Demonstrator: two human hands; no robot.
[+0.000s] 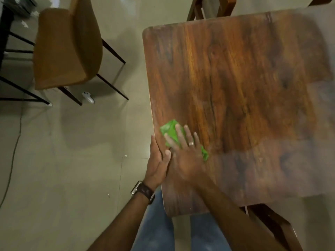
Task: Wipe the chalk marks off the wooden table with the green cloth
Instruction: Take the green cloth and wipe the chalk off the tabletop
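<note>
My right hand (183, 153) lies flat, palm down, on the green cloth (171, 130), fingers (179, 133) spread and not curled round it: the cloth is pressed to the wooden desk (235, 78), not gripped, so that the whole palm bears on it and the wipe covers a broad strip. The cloth lies at the desk's left edge, toward my end of it; one folded part shows beyond my fingertips and a small corner shows by the outer side of my palm. My left hand (158, 160) is open, fingers straight and together, set edgewise against the desk's left edge just beside the cloth, thumb touching my right hand. I judge it stands there as a stop or catch, so that dust pushed to the edge is gathered and does not fall to the floor (72, 160). A watch (143, 192) sits on the left wrist, a ring (191, 143) on the right hand. The picture is blurred; no plain chalk marks can be made out near the cloth, though the desk's right side looks pale and hazy, which may be chalk or only blur. A tan chair (67, 48) stands well apart from the desk, to its left
</note>
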